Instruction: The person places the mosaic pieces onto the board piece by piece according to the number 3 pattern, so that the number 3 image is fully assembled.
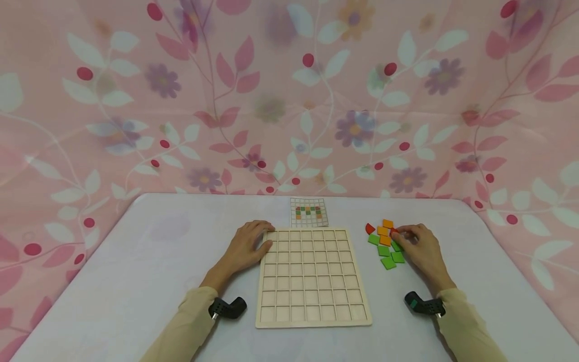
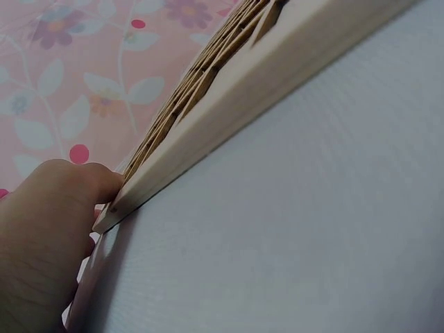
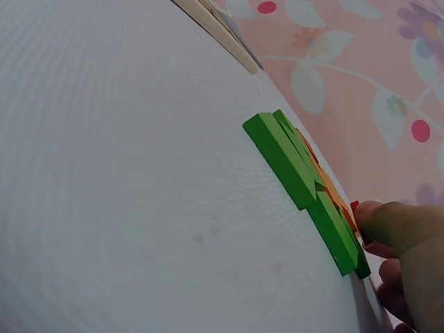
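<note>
In the head view, the board (image 1: 313, 283), a pale wooden grid of square cells, lies flat on the white desk (image 1: 135, 261), at the lower centre of the frame. The left hand (image 1: 248, 245) holds its upper left corner, the thumb lying on the left rim and the other fingers bent about the corner; the left wrist view shows the thumb on top of the rim, at the left of that frame

The right hand (image 1: 419, 246), right of centre, pinches a red piece (image 1: 394, 232) between thumb and fingers, just above or at the right side of the loose pieces; whether the piece touches those under it cannot be told. The group sits to the right of the board and apart from it: orange pieces (image 1: 385, 240) towards the top, green pieces (image 1: 383, 251) below and around them, and a red wedge (image 1: 370, 229) at the upper left of the group. In the right wrist view the green ones stand out at the right of centre, with a corner of the board at the top

A card (image 1: 309, 212) with a small coloured grid pattern lies just beyond the board's upper edge. A pink floral cloth (image 1: 289, 100) fills the upper half of the head view
</note>
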`<control>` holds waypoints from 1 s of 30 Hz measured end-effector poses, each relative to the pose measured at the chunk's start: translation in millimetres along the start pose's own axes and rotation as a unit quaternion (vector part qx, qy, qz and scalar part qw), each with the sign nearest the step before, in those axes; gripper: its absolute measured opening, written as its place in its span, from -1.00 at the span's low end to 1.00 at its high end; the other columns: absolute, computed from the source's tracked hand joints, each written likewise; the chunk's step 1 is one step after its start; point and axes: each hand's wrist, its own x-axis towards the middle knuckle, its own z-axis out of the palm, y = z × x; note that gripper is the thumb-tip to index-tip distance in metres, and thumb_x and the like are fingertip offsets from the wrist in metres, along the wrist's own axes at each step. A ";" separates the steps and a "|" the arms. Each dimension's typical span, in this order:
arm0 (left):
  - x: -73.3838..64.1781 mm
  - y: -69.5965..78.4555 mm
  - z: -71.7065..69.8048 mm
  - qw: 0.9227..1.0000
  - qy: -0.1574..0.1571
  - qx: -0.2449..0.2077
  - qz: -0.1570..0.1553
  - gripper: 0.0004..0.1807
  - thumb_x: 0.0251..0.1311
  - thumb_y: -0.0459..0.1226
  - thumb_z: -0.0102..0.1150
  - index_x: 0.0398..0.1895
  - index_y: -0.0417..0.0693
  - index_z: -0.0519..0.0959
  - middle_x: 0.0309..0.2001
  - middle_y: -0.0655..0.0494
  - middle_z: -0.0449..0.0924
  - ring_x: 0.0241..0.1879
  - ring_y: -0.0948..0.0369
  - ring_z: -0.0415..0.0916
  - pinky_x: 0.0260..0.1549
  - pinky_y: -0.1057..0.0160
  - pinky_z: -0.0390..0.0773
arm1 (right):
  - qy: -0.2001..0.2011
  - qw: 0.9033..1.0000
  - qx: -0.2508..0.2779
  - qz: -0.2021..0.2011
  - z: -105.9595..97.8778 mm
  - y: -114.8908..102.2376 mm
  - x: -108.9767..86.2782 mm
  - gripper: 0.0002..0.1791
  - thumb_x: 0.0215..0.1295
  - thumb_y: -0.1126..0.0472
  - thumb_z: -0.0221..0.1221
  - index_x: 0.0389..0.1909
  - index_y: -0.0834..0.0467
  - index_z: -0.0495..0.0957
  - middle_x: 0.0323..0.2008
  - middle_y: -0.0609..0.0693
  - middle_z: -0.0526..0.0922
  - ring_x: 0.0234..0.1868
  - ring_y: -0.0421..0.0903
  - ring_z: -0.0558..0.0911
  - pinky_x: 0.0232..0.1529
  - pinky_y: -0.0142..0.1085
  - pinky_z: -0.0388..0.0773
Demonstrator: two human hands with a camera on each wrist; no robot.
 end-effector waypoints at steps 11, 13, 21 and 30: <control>1.0 -1.4 -0.2 1.000 0.005 0.001 0.002 -0.69 0.23 -0.12 0.15 0.02 0.04 0.54 0.09 0.11 0.51 0.15 0.02 0.40 0.08 -0.14 0.32 | 0.003 0.999 0.038 0.019 -3.4 -4.1 0.2 -0.52 0.27 -0.11 0.15 -0.05 0.22 0.56 -0.16 0.14 0.46 -0.13 0.05 0.41 -0.11 -0.12 0.33; 0.2 -1.2 0.2 1.000 0.007 0.002 0.004 -0.69 0.22 -0.12 0.16 0.01 0.04 0.54 0.09 0.11 0.51 0.15 0.02 0.40 0.07 -0.14 0.32 | 0.002 0.999 0.042 0.018 -3.5 -4.5 0.0 -0.52 0.27 -0.13 0.14 -0.05 0.20 0.55 -0.14 0.14 0.46 -0.08 0.07 0.42 -0.06 -0.05 0.36; -1.0 -0.9 0.1 1.000 0.014 0.001 0.008 -0.68 0.21 -0.13 0.16 0.01 0.03 0.54 0.08 0.10 0.51 0.14 0.02 0.40 0.05 -0.13 0.32 | -0.007 0.998 0.058 -0.018 -3.3 -10.8 1.6 -0.54 0.29 -0.11 0.13 -0.04 0.19 0.55 -0.09 0.13 0.46 -0.01 0.11 0.43 0.05 0.11 0.35; -0.3 -1.4 1.5 1.000 0.007 0.000 0.003 -0.69 0.23 -0.12 0.14 0.01 0.03 0.54 0.08 0.11 0.51 0.14 0.03 0.40 0.07 -0.12 0.32 | -0.011 0.995 0.055 -0.079 -0.5 -26.6 0.5 -0.64 0.25 0.03 0.22 -0.11 0.23 0.59 -0.17 0.12 0.52 -0.08 0.08 0.51 -0.04 0.03 0.39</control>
